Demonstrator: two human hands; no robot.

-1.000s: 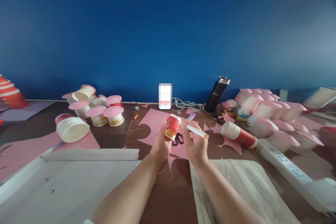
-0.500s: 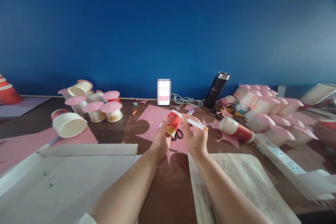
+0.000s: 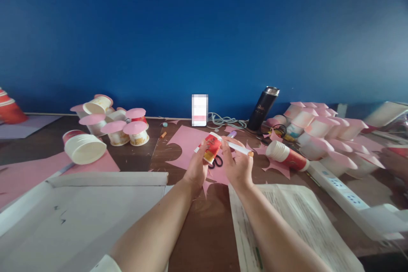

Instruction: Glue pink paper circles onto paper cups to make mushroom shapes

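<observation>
My left hand [image 3: 196, 169] holds a small red and yellow paper cup [image 3: 213, 146], tilted, over the middle of the table. Just right of it, my right hand [image 3: 239, 165] grips a white marker [image 3: 237, 148] with an orange end that points to the right. The marker's other end is at the cup's rim, partly hidden by my fingers. Beneath the hands lies a cut sheet of pink paper [image 3: 181, 140], and the black handles of scissors [image 3: 218, 162] show on it below the cup.
Cups with pink paper tops [image 3: 135, 128] stand at the left, more [image 3: 321, 127] at the right. A black flask [image 3: 263, 108] and a phone [image 3: 199, 110] stand near the wall. A power strip [image 3: 344, 191], newspaper [image 3: 293, 221] and shallow white box [image 3: 95, 221] are nearer.
The view has shifted very slightly. Both hands keep their hold on the cup and the marker, with hardly any movement.
</observation>
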